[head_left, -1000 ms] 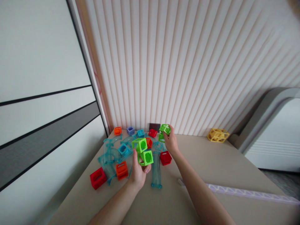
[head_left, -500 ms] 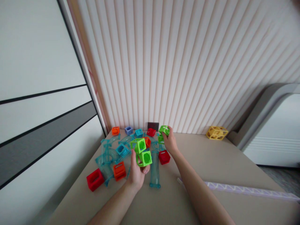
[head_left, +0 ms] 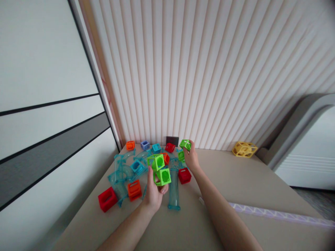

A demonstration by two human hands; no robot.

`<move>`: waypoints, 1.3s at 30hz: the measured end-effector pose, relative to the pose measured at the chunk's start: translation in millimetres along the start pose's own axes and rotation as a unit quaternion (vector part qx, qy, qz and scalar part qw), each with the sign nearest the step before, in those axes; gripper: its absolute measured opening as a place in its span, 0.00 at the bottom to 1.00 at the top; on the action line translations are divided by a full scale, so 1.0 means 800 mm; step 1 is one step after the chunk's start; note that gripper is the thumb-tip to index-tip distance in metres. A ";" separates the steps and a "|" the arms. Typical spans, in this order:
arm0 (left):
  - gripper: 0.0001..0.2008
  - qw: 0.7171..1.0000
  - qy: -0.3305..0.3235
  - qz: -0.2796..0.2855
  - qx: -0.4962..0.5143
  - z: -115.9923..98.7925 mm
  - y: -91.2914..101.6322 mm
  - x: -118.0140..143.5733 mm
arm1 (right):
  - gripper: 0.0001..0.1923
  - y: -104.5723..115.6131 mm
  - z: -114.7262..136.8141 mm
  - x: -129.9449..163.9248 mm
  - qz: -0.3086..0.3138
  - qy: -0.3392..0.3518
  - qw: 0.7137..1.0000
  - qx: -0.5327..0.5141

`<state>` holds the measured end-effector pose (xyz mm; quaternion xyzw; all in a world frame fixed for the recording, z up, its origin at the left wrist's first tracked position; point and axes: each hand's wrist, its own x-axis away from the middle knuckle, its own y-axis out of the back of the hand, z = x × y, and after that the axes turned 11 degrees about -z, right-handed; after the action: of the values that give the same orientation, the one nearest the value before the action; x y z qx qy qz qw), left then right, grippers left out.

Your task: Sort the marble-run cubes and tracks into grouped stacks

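My left hand (head_left: 154,195) is closed around two joined bright green hollow cube blocks (head_left: 162,176), one above the other at a slant, held over the near part of the pile. Farther back, my right hand (head_left: 192,157) pinches a single green cube block (head_left: 185,144) between thumb and fingers. Just below that one is another green cube block (head_left: 181,156), partly hidden by the thumb side of the hand. A red cube block (head_left: 184,175) lies under my right wrist, and a clear teal tube (head_left: 173,191) lies to the right of my left hand.
Left on the table (head_left: 183,226) are clear teal track pieces (head_left: 120,174), an orange cube (head_left: 134,190) and a red cube (head_left: 107,199). A black box (head_left: 172,141) sits by the ribbed wall. At right are a yellow frame block (head_left: 244,149) and a purple-white strip (head_left: 277,213).
The green cube in my right hand has risen slightly, leaving a wider gap to the green cube below it. My left hand holds its two cubes almost unchanged. The view has shifted slightly.
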<state>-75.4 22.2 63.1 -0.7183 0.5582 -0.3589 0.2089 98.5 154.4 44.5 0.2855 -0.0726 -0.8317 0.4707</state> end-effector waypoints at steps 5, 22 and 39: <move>0.30 1.000 0.000 0.009 0.004 0.000 0.001 0.001 | 0.31 0.000 -0.002 -0.002 -0.012 0.001 1.000 0.003; 0.31 1.000 -0.013 0.002 -0.002 -0.001 0.001 0.001 | 0.32 0.009 0.001 -0.003 -0.030 -0.031 0.999 0.008; 0.34 0.999 -0.003 0.001 -0.049 0.009 0.007 0.003 | 0.33 0.024 0.046 0.006 -0.015 0.046 0.999 -0.025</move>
<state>-73.4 18.0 55.1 -0.7281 0.5751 -0.3292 0.1755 90.6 134.5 80.1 0.3132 -0.0259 -0.8259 0.4681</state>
